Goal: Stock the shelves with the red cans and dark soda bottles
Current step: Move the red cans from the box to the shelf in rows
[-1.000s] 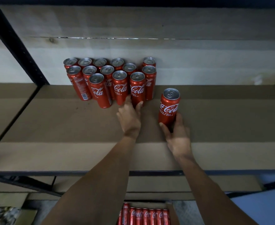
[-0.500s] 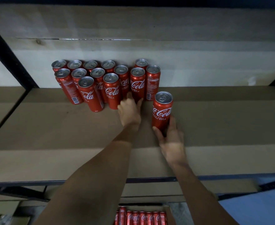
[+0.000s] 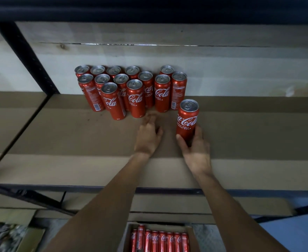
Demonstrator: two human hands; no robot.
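Head view: left hand (image 3: 148, 137) has left the red aluminium cans (image 3: 131, 90) at the back edge of the cardboard shelf (image 3: 58, 142), fingers loose, empty. Right hand (image 3: 196, 150) grips the next red can (image 3: 186, 120).

Head-worn, close, down onto shelf (image 3: 58, 135)

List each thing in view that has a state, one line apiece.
Group of cans: upright, unopened, packed together at the back of the shelf.
Lone can: upright, unopened, standing apart.
Right hand: grips the lone can near its base.
Left hand: relaxed, holding nothing, fingertips blurred.
Box: open at the top, holds more cans, upright.
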